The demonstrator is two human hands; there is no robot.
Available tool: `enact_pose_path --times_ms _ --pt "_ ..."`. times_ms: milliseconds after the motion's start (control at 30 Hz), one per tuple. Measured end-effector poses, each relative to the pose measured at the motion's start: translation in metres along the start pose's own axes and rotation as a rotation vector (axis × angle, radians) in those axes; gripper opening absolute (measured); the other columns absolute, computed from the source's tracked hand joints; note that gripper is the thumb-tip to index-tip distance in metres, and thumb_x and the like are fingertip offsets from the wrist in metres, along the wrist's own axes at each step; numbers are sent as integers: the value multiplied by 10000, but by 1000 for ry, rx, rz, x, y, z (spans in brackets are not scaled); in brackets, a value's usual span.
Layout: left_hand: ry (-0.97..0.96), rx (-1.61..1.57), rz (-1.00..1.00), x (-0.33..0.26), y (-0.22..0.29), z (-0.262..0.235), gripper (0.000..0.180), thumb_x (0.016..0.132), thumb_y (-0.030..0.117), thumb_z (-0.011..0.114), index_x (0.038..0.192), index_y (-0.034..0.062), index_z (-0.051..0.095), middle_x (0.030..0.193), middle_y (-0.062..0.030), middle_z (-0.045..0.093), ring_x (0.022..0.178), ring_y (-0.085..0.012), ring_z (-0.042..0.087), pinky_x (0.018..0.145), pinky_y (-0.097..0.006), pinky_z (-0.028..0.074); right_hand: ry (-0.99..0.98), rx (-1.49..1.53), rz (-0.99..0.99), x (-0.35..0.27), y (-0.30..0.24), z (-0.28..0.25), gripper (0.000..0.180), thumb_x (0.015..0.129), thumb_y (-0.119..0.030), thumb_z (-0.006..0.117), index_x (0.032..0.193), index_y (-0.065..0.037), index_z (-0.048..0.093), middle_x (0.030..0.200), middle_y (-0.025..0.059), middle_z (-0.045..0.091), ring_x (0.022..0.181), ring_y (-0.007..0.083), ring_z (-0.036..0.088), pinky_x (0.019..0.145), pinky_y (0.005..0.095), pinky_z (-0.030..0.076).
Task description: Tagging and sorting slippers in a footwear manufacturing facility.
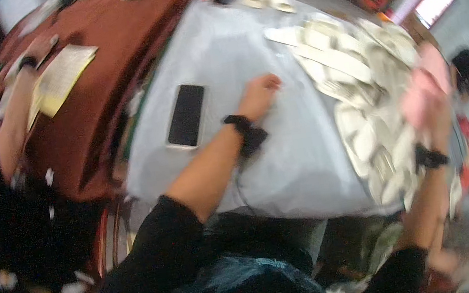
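Right hand [439,121] grips blurred pink item [422,91]; I can't tell whether left hand [259,94] clenches.

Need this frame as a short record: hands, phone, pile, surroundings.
left hand: over the white-covered table, nothing visible in it
right hand: at a pink cloth-like item; grip blurred
smartphone: dark screen up, left of left hand
pile: white shoe-like pieces, along table's right side
left neighbour: brown-covered table, yellowish paper sheets
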State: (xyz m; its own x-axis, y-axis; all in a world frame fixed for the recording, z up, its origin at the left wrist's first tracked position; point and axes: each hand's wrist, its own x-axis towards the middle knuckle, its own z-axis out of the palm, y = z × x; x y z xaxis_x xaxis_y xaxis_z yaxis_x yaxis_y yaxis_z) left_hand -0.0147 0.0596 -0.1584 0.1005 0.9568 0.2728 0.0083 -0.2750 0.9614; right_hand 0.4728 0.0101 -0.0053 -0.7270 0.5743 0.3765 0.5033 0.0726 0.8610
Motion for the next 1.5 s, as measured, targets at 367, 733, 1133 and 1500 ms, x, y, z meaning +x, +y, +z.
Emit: enact_pose_path --times_ms 367,733,1133,1500 --pt "103 90 -139 -19 -13 -14 161 798 -19 550 912 8 660 848 -110 681 778 -194 633 717 -347 512 -20 1216 537 3 14 14 553 940 -101 500 1447 4 308 1423 181 408 1300 248 414 1069 349 316" --pt "43 157 -164 -12 -18 -12 218 785 34 562 969 -12 670 866 -88 682 820 -166 624 768 -313 504 -421 962 698 16 1 20 386 908 -195 619 1228 20 596 1220 178 630 1144 268 589 1000 343 423" --pt "-51 128 -114 -11 -35 -16 178 834 -1 571 966 1 690 879 -76 708 821 -142 651 773 -281 515 643 906 1586 -17 -52 -147 262 900 10 562 1155 72 564 989 138 677 870 180 639 771 280 529" --pt "-89 340 4 10 -26 -6 223 872 79 600 1048 -34 680 964 -99 708 926 -165 661 848 -268 494 724 1123 2118 -136 -244 -201 142 887 31 531 1019 -4 572 801 70 597 657 118 543 612 238 437"
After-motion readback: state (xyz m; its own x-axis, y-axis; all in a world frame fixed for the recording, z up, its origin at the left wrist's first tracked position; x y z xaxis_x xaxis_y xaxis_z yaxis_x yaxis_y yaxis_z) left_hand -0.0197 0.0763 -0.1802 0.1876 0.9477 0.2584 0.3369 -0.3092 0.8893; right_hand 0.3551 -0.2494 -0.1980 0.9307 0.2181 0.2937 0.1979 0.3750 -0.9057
